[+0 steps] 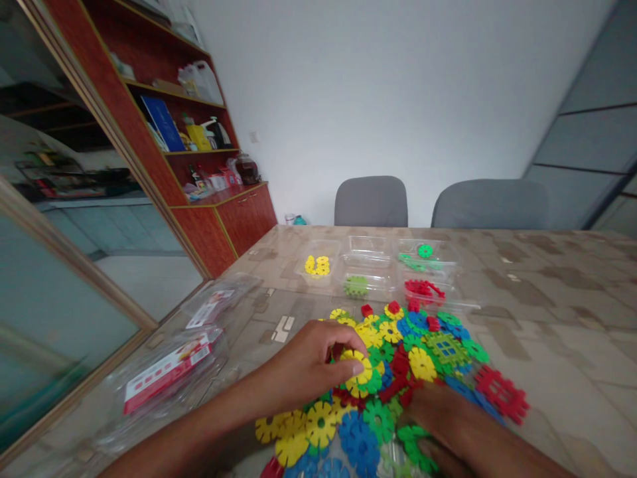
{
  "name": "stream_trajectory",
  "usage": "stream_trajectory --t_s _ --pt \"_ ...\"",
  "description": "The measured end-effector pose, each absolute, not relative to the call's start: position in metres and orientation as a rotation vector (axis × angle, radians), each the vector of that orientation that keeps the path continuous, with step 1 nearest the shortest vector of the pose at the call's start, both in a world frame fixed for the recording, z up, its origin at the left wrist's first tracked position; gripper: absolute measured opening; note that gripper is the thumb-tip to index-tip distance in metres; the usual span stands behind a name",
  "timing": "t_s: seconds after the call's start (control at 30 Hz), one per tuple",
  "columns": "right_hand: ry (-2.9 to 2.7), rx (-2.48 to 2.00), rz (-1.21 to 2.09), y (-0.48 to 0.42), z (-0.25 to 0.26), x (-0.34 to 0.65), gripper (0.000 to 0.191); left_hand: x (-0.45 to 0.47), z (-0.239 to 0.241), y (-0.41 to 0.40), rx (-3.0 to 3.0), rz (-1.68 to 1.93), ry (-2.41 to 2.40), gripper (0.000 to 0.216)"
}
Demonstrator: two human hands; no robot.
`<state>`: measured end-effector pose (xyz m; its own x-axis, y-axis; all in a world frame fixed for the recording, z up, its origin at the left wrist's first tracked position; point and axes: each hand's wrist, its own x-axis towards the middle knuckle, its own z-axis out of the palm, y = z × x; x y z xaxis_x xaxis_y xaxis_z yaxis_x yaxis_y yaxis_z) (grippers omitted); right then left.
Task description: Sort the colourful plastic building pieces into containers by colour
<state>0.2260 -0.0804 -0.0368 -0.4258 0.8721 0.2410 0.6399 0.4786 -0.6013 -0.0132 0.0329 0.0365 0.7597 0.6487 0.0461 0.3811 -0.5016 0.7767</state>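
Yellow disc (359, 372) is pinched at the fingertips of my left hand (308, 365), on the near-left side of the pile (438, 345) on the counter (547, 318), while my right hand (448, 425) rests lower right, its grip I cannot tell.

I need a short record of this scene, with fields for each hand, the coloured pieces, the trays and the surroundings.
left hand: the left hand pinches a yellow disc on the pile's left side
right hand: the right hand lies on the pile's near right edge; grip unclear
pile: pile of toy discs, yellow, green, blue and red, on the table
trays: clear trays behind the pile, holding yellow, green or red pieces; one looks empty
surroundings: grey chairs beyond the table; plastic packs at left
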Motion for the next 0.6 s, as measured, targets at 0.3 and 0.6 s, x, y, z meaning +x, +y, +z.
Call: stream_trajectory --t_s 0.3,0.6 --pt "-2.144 -1.256 0.684 -0.074 -0.039 0.218 0.018 -0.014 0.029 0.029 2.144 0.009 0.442 0.013" --pt "-2.192 -1.339 0.662 -0.037 -0.071 0.212 0.006 -0.014 0.031 0.032 2.266 0.101 0.408 0.026"
